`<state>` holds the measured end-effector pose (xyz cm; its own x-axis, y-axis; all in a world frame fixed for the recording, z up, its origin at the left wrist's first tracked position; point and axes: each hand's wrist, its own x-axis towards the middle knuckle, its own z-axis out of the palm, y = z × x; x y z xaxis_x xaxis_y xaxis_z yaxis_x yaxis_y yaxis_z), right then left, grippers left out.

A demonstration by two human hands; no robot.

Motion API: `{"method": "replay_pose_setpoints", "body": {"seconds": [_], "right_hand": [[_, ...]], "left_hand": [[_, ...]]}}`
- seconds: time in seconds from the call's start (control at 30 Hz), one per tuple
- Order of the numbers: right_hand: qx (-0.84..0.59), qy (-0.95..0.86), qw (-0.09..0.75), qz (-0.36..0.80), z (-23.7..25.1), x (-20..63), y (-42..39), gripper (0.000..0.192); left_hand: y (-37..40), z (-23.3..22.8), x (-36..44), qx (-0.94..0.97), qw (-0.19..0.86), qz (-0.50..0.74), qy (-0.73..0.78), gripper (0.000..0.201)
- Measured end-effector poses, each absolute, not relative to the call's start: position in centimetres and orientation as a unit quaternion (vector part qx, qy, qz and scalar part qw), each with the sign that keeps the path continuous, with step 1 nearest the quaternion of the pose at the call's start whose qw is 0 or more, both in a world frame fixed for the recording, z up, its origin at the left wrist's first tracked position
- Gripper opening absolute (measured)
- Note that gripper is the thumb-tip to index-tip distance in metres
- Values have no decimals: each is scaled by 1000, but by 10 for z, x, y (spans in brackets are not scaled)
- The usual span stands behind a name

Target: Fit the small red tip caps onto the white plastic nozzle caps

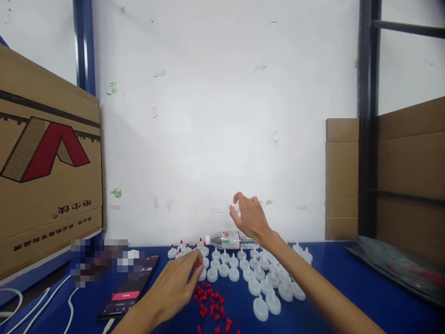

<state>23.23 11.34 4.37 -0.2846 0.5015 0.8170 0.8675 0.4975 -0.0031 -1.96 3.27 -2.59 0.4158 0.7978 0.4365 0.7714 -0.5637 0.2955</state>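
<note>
My left hand [175,285] is low over the blue table, thumb and fingers pinched together. A bit of red shows at the fingertips, apparently a small red tip cap [200,264], right above a white nozzle cap [202,275]. Raised in front of the wall, my right hand [251,216] grips a small white piece [237,207], mostly covered by the fingers; it looks like another nozzle cap. Many white nozzle caps [254,286] stand between and beyond my hands. Loose red tip caps [211,304] lie scattered to the right of my left hand.
Behind the caps a clear plastic bottle [229,240] lies on its side against the wall. A phone [130,287] with white cables rests at left. Cardboard boxes [52,153] flank the table [323,269], and a grey plastic bag [399,269] lies at right.
</note>
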Motion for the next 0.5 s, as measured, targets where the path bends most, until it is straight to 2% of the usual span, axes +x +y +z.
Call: {"method": "replay_pose_setpoints", "body": {"seconds": [0.13, 0.27, 0.4, 0.5], "right_hand": [[-474, -749, 421, -194, 63, 222, 95, 11], [-463, -788, 379, -146, 68, 219, 67, 10], [-428, -834, 329, -114, 31, 224, 33, 8], [-401, -841, 350, -102, -10, 231, 17, 6]], "left_hand": [[23, -29, -7, 863, 62, 239, 442, 14], [20, -31, -5, 875, 90, 212, 426, 20], [21, -36, -9, 883, 78, 197, 420, 23], [22, -38, -12, 887, 61, 195, 413, 24]]}}
